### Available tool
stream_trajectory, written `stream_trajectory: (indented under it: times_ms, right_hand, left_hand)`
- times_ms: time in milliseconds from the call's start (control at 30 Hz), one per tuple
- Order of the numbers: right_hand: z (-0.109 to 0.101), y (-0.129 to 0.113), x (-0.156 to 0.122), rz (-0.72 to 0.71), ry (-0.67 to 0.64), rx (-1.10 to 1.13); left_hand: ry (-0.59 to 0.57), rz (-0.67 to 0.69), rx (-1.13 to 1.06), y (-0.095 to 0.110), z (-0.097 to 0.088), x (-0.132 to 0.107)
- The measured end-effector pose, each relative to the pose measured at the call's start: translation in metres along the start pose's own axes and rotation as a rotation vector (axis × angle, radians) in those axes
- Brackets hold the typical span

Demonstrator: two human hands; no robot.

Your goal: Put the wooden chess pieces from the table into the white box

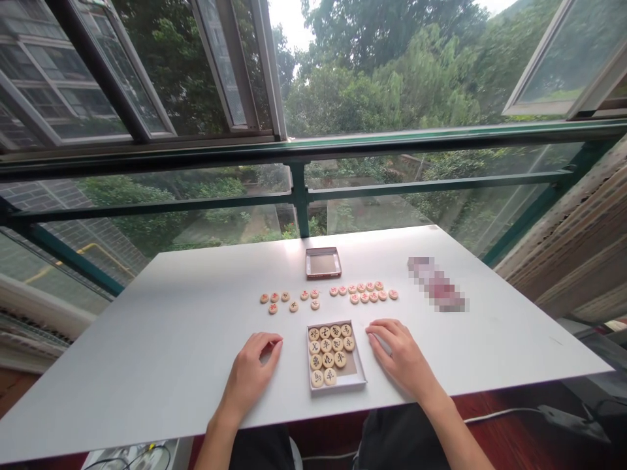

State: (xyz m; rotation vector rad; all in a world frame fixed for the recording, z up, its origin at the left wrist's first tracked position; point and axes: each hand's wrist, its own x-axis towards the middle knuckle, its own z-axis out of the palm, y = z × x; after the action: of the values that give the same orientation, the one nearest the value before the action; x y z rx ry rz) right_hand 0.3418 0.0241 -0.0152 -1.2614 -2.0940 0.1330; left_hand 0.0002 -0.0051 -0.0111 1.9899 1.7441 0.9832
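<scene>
A small white box (361, 377) lies on the white table (147, 352) between my hands and holds several round wooden chess pieces with black characters (329, 352). My left hand (253, 371) rests palm down to the left of the box, fingers curled in loosely, nothing visible in it. My right hand (399, 356) rests to the right of the box, fingers stretched flat toward its upper corner. Beyond the box, a row of wooden pieces with red characters (365, 292) is spread across the table.
A small box lid or tray with a dark rim (323, 262) sits at the table's far middle. A blurred-out patch (437, 284) lies at the right. Behind the table are a green railing and open windows. A cable runs on the floor at the right.
</scene>
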Motion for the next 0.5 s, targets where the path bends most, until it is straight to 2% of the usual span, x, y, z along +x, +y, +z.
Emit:
stream_trajectory:
  times_ms: [333, 500]
  right_hand:
    - [0.001, 0.001, -0.002, 0.032, 0.002, 0.027]
    - [0.000, 0.000, -0.001, 0.022, 0.022, 0.031]
  left_hand:
    - [-0.008, 0.014, 0.027, 0.003, 0.000, 0.002]
    - [-0.040, 0.021, 0.053, 0.007, 0.000, 0.011]
